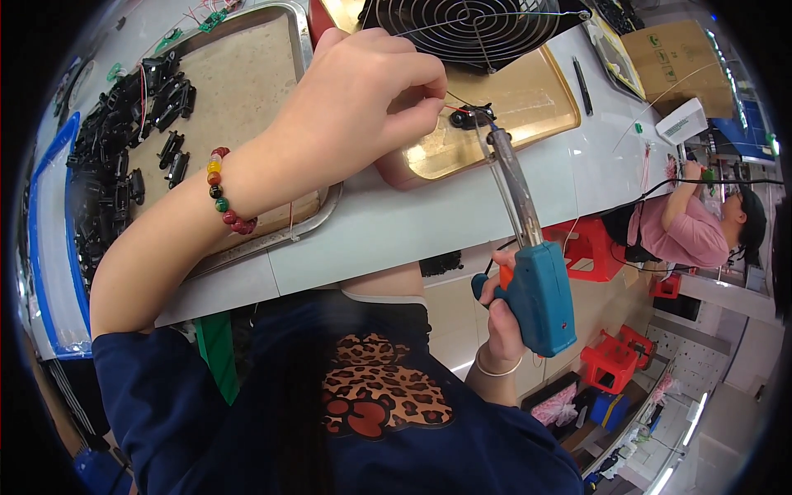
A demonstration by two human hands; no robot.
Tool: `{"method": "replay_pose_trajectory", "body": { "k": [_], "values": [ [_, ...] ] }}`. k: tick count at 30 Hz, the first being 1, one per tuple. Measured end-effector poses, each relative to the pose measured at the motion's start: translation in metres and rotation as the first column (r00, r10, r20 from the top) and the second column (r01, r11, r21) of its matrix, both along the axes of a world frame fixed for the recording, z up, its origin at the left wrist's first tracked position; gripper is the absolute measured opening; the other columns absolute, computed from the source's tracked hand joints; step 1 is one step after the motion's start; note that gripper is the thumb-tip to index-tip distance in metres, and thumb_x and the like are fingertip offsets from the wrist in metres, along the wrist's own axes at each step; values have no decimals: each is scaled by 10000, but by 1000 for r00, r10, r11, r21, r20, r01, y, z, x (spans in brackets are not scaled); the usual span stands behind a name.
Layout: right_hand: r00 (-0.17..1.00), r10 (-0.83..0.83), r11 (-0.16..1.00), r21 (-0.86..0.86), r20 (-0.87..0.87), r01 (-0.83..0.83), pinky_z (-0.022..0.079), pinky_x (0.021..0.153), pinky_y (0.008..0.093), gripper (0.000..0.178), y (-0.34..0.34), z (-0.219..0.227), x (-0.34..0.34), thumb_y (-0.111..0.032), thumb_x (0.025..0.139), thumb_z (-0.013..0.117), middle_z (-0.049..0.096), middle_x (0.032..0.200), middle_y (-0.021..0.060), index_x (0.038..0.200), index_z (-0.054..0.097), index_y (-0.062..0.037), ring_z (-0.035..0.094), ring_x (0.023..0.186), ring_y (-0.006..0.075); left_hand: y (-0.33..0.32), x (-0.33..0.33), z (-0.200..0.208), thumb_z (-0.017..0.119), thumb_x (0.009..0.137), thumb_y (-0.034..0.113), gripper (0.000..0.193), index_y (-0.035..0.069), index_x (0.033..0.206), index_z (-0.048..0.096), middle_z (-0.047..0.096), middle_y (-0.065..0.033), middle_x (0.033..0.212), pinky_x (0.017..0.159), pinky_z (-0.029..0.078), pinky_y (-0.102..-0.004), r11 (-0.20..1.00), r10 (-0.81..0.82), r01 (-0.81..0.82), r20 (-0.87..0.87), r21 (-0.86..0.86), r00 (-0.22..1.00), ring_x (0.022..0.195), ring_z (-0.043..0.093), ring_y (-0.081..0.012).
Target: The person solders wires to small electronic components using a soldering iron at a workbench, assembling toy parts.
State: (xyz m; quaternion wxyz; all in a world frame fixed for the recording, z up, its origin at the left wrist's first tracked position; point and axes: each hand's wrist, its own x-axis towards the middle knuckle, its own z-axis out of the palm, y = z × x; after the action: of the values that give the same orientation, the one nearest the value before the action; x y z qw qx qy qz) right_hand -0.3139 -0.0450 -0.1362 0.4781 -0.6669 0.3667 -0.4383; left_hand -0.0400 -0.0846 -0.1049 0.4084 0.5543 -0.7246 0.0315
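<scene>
My left hand point(379, 95) reaches over a gold tray point(528, 82), thumb and fingertips pinched on a thin red wire point(455, 108). That wire runs to a small black plastic part point(472, 117) lying on the gold surface. In my right hand point(501, 326) is a teal soldering gun point(538, 297) with an orange trigger, its fingers wrapped round the handle. The gun's metal tip points up and meets or nearly meets the black part; the exact contact is too small to tell.
Left of my forearm, a metal tray point(239, 66) holds several black plastic parts point(169, 95). A black fan with a wire grille point(470, 29) stands behind the gold tray. A black pen point(582, 86) and cardboard box point(676, 66) lie right. Another person point(685, 223) sits further right, near red stools point(590, 247).
</scene>
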Motion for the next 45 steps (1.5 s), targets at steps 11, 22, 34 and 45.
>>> {"method": "replay_pose_trajectory", "body": {
  "k": [11,22,34,45],
  "values": [
    [998,-21,1000,16,63,20,392,520,235,521,3,4,2,-122,688,532,511,1037,230,1132,408,120,491,547,159,0,-1,1,619,727,141,82,65,749,599,550,-13,662,685,352,-310,1000,-5,5,-12,-3,1000,679,521,-168],
    [994,-32,999,-7,107,33,396,524,234,517,2,4,-7,-121,694,535,513,1045,229,1138,407,113,497,557,154,4,6,27,641,744,195,255,68,930,521,539,-45,738,670,371,-302,976,124,-94,148,-196,981,660,515,-182],
    [985,-56,998,1,162,56,396,559,224,484,3,-1,-29,-118,718,542,531,1046,209,1139,436,97,505,580,139,9,-2,57,640,759,226,276,-4,862,528,505,-129,664,533,397,-325,913,-188,113,160,391,969,604,504,-286],
    [958,-119,993,16,261,119,405,576,235,497,3,-11,-29,-102,708,559,525,1037,213,1134,403,102,497,574,143,58,34,119,553,850,128,131,6,887,525,432,-29,599,478,314,-237,972,88,-137,246,190,965,517,392,-94]
  ]
}}
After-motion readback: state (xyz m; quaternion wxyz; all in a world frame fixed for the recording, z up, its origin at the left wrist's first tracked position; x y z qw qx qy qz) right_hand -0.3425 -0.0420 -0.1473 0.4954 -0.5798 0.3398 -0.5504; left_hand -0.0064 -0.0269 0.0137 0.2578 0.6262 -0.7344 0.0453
